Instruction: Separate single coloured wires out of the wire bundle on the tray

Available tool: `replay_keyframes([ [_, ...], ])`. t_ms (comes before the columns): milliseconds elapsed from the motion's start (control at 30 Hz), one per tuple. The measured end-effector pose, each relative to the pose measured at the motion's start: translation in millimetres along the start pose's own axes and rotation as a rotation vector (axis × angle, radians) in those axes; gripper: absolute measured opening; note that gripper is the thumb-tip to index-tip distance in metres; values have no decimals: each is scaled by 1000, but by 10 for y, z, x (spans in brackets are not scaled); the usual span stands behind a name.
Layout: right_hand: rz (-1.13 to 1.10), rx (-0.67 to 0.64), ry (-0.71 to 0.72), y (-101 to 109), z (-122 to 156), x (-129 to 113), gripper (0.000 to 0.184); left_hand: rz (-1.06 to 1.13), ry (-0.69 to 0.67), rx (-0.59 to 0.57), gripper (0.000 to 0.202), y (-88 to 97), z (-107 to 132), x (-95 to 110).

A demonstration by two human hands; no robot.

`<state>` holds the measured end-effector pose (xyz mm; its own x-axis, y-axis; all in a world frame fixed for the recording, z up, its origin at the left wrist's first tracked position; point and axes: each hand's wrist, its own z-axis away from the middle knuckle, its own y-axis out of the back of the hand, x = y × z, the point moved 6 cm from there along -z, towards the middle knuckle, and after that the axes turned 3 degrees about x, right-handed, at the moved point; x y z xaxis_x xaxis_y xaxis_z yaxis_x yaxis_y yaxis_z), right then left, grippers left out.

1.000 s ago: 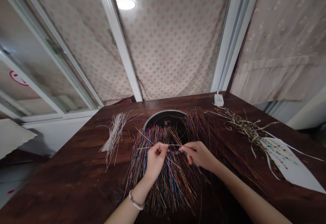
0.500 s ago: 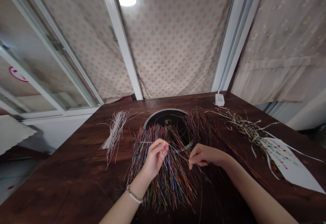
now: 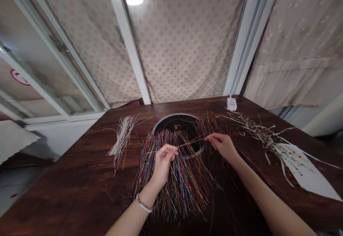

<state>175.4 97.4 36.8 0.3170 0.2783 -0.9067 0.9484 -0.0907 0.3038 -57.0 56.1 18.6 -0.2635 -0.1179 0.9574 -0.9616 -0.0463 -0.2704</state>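
My left hand pinches a thin pale strand that runs from left of my fingers up to the right. My right hand holds the strand's far end in a pinch over the right side of the black round pan. Both hands hover above a wide pile of multicoloured thin strands spread on the dark wooden table. A bead bracelet sits on my left wrist.
A bundle of white strands lies to the left. At the right lie strips with coloured dots and a dotted white sheet. A small white device rests at the table's far edge. Curtains and window frames stand behind.
My right hand moved up and to the right, drawing the pale strand out taut from my left hand. My left hand stayed almost in place.
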Motion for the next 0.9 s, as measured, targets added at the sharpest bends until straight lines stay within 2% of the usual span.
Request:
replay_keyframes([
  [67,187,2,68,30,-16,-12,22,52,-4,7,16,19,-15,4],
  [100,235,-75,90,-4,-8,-18,21,81,-9,14,15,33,-26,6],
  [167,233,-370,72,-140,63,-14,21,128,-29,54,14,80,-53,8],
  [233,120,-663,-4,-239,190,-34,22,154,-53,117,12,140,-79,7],
  [267,46,-733,-39,-238,233,-62,24,161,-61,143,11,162,-87,5],
  [300,-31,-738,-59,-204,243,-95,25,167,-64,160,10,174,-91,3],
  [333,-102,-692,-65,-142,226,-126,26,172,-64,165,10,176,-91,0],
  [400,-224,-514,-58,36,142,-146,26,176,-62,155,9,156,-80,1],
  [500,-378,-263,-77,302,14,-49,25,184,-65,158,10,147,-69,6],
  [667,-564,3,-101,644,-117,182,22,309,-62,296,10,330,-155,-10],
  [767,-444,216,-94,838,-134,241,24,368,-96,364,9,453,-212,27],
  [833,-222,362,-76,920,-117,231,29,380,-132,370,10,484,-225,82],
  [900,50,404,-61,890,-105,210,29,376,-155,356,12,479,-218,137],
])
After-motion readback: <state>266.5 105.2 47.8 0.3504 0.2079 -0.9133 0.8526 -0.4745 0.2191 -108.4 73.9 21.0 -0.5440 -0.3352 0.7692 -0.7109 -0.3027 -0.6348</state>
